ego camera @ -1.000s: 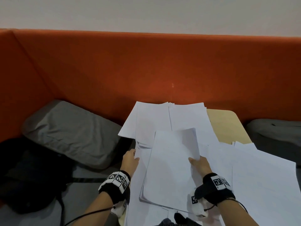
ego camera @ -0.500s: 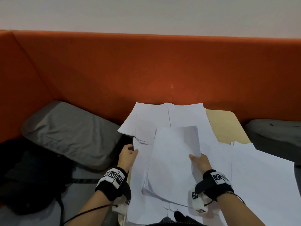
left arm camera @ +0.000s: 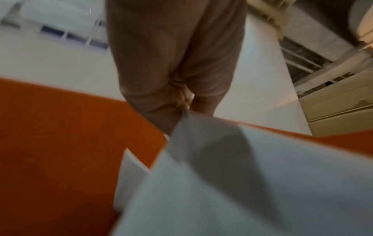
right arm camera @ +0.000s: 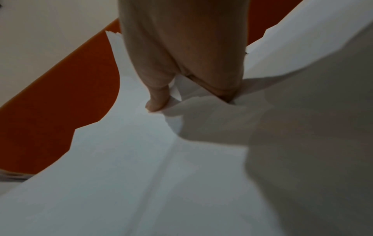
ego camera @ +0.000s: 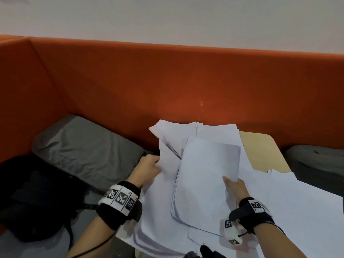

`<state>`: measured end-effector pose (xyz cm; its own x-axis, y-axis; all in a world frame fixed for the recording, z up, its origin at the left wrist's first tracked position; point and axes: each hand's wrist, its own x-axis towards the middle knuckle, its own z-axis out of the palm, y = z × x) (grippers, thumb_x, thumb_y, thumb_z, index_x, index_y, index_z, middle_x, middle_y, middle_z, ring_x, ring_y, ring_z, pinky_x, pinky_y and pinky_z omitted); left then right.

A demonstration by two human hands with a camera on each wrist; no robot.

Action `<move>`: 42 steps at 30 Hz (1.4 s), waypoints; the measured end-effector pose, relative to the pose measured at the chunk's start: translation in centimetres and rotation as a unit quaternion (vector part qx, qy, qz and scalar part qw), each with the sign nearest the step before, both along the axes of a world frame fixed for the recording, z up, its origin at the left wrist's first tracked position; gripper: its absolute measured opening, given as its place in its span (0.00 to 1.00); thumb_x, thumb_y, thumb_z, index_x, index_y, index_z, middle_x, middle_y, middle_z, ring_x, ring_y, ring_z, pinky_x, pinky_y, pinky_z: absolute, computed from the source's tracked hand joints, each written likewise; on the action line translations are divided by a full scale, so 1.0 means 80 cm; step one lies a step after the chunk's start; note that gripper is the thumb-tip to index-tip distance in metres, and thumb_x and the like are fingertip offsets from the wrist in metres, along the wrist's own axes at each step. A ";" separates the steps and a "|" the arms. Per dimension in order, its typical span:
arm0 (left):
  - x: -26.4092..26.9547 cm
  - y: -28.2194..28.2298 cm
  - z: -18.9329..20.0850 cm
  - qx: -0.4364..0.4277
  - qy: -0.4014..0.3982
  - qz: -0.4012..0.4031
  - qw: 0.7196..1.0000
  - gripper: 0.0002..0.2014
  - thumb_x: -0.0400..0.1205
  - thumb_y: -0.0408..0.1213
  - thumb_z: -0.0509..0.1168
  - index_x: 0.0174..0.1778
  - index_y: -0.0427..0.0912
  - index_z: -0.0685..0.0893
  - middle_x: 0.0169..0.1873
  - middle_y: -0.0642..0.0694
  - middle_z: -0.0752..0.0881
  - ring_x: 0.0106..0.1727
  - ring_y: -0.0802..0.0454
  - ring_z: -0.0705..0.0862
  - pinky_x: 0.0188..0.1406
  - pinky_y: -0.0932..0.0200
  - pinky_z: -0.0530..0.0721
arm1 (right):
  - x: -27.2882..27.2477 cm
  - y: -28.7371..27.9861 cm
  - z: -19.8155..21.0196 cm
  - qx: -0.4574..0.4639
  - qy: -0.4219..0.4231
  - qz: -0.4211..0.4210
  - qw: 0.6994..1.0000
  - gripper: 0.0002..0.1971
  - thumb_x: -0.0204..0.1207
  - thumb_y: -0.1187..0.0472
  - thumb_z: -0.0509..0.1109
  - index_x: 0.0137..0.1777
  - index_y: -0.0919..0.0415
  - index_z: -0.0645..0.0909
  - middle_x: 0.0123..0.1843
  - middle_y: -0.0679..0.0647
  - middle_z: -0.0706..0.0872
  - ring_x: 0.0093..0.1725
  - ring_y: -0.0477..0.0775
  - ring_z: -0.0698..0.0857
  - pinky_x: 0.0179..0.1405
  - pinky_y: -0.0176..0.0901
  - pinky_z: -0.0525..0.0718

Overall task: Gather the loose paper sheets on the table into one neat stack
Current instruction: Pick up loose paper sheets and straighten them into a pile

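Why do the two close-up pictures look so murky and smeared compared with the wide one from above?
Head view: evenly lit and fairly sharp, though the left hand is slightly smeared and the wide lens bends the orange backrest. Left wrist view: blurred throughout, as if by motion; the paper looks grey. Right wrist view: dim, the right hand shadowing the paper sheets.

Two hands, left (ego camera: 149,169) and right (ego camera: 235,187), each wear one wristband. One table (ego camera: 260,148) bears many white sheets (ego camera: 206,179), too overlapped to count. Beside the table lie two grey cushions (ego camera: 83,148).
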<state>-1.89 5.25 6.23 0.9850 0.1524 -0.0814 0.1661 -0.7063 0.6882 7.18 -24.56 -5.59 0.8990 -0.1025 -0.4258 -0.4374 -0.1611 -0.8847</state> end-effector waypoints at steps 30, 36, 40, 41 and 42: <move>0.018 -0.039 0.031 -0.322 -0.306 -0.024 0.895 0.09 0.77 0.41 0.68 0.52 0.55 0.80 0.41 0.60 0.88 0.45 0.64 0.86 0.47 0.61 0.86 | 0.006 0.070 0.140 0.191 -0.217 0.079 0.954 0.31 0.62 0.51 0.77 0.66 0.57 0.75 0.58 0.49 0.87 0.57 0.49 0.86 0.54 0.43 0.85; 0.026 -0.026 0.051 -0.318 -0.362 -0.009 0.876 0.07 0.80 0.41 0.65 0.53 0.53 0.78 0.42 0.62 0.88 0.44 0.66 0.85 0.45 0.63 0.85 | 0.009 0.067 0.176 0.165 -0.272 0.086 0.944 0.08 0.73 0.67 0.72 0.49 0.56 0.84 0.43 0.45 0.91 0.42 0.43 0.89 0.43 0.34 0.85; 0.030 -0.026 0.051 -0.314 -0.406 0.055 0.857 0.14 0.81 0.25 0.62 0.52 0.51 0.76 0.44 0.56 0.84 0.44 0.71 0.84 0.46 0.70 0.83 | 0.007 0.077 0.193 0.162 -0.333 0.057 0.927 0.08 0.70 0.70 0.74 0.44 0.57 0.83 0.36 0.43 0.90 0.35 0.39 0.88 0.34 0.30 0.84; 0.030 -0.026 0.048 -0.319 -0.404 0.070 0.854 0.14 0.81 0.26 0.62 0.51 0.52 0.76 0.44 0.54 0.83 0.43 0.70 0.84 0.45 0.70 0.83 | 0.005 0.079 0.192 0.155 -0.340 0.060 0.926 0.08 0.70 0.69 0.74 0.45 0.57 0.82 0.38 0.43 0.90 0.36 0.38 0.87 0.34 0.29 0.84; 0.030 -0.026 0.042 -0.334 -0.397 0.081 0.851 0.13 0.80 0.27 0.64 0.50 0.52 0.76 0.44 0.53 0.83 0.43 0.69 0.84 0.46 0.68 0.84 | 0.003 0.082 0.187 0.146 -0.344 0.063 0.925 0.10 0.71 0.69 0.74 0.48 0.57 0.81 0.41 0.44 0.89 0.39 0.40 0.88 0.36 0.30 0.84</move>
